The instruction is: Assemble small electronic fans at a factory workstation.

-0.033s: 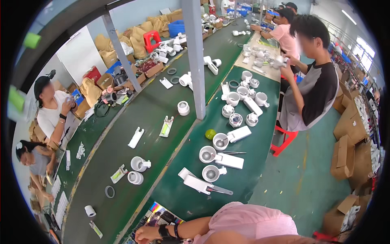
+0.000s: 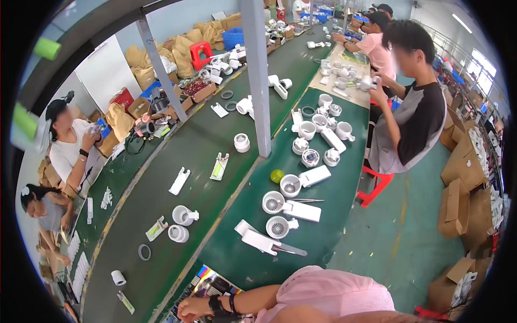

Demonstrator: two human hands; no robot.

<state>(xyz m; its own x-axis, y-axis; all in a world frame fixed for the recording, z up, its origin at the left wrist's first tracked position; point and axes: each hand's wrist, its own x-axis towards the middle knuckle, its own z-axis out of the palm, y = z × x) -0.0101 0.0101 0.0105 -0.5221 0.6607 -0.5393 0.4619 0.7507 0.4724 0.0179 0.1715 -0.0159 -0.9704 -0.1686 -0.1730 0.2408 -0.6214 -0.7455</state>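
Observation:
My right hand (image 2: pixel 195 308) is at the lower edge, over a box with colourful print (image 2: pixel 218 282). A black band (image 2: pixel 216 306) circles its wrist. Its fingers look curled, but their tips are hidden, as is anything in them. My left hand is outside the picture. On the green bench beyond lie white housings, one a round cup with a vented bottom (image 2: pixel 277 227). Near it lie a long white handle piece (image 2: pixel 261 241) and tweezers (image 2: pixel 291 250). Another white handle (image 2: pixel 302 211) lies farther back, with a second pair of tweezers (image 2: pixel 307 201) behind it.
Left of the bench runs a dark green conveyor belt (image 2: pixel 161 196) with scattered white parts and grey rings (image 2: pixel 144 252). A grey post (image 2: pixel 258 81) rises at the bench edge. One co-worker (image 2: pixel 412 102) sits on a red stool (image 2: pixel 374 185); others work across the belt. Cardboard boxes (image 2: pixel 456 207) stand right.
The whole view has shifted very slightly, so the bench parts appear a little farther left. My right hand stays in nearly the same place.

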